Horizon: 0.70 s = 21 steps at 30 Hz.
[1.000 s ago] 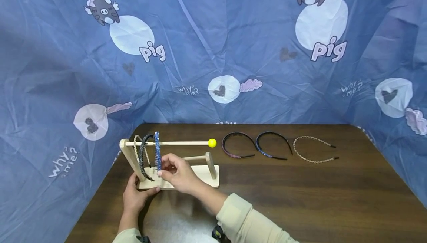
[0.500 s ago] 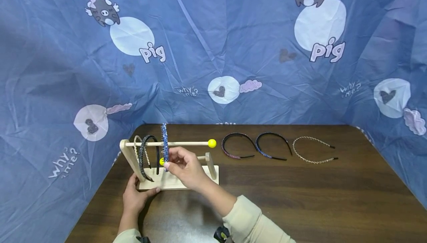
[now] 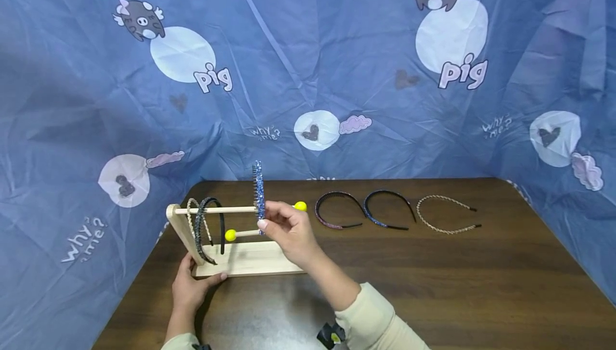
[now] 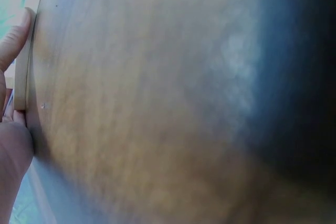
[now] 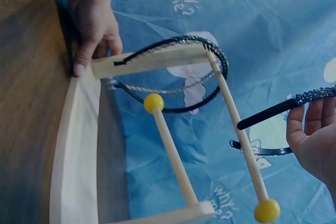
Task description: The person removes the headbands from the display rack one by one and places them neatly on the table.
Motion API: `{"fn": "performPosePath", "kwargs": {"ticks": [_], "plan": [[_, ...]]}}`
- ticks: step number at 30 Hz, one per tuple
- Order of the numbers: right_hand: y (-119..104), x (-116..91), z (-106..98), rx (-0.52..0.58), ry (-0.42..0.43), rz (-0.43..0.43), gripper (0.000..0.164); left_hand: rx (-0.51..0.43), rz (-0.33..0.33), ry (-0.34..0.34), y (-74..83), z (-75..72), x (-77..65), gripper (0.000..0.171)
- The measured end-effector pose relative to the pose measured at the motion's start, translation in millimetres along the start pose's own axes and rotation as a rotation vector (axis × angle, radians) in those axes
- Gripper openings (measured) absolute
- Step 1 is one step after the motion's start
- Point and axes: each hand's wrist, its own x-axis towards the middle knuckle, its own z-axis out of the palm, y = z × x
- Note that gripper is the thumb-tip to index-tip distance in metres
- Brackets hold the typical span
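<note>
My right hand pinches a blue glittery headband between thumb and fingers. It stands upright across the upper rod of a wooden headband stand. In the right wrist view, the headband's black ends lie on either side of that rod, its top towards my palm. My left hand grips the left end of the stand's base, thumb along the front edge. A dark glittery headband and a beige braided headband hang on the upper rod near the left post.
A yellow ball caps the upper rod; another yellow ball tips the lower rod. To the right on the brown table lie a pink-and-black headband, a blue-and-black headband and a beige braided headband.
My right hand has moved right and up along the upper rod with the blue headband, away from the two hanging headbands. My left hand has stayed on the base.
</note>
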Motion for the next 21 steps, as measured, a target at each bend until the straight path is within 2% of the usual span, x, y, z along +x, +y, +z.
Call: {"fn": "performPosePath", "kwargs": {"ticks": [12,21], "plan": [[-7.0,7.3,-23.7,-0.016,0.057,-0.038,0.027,0.002,-0.016,0.003,-1.1,1.3,0.7,0.091],[-16.8,12.1,-31.1,-0.001,0.109,-0.053,0.029,-0.010,-0.008,0.007,-1.3,1.0,0.5,0.090]]}}
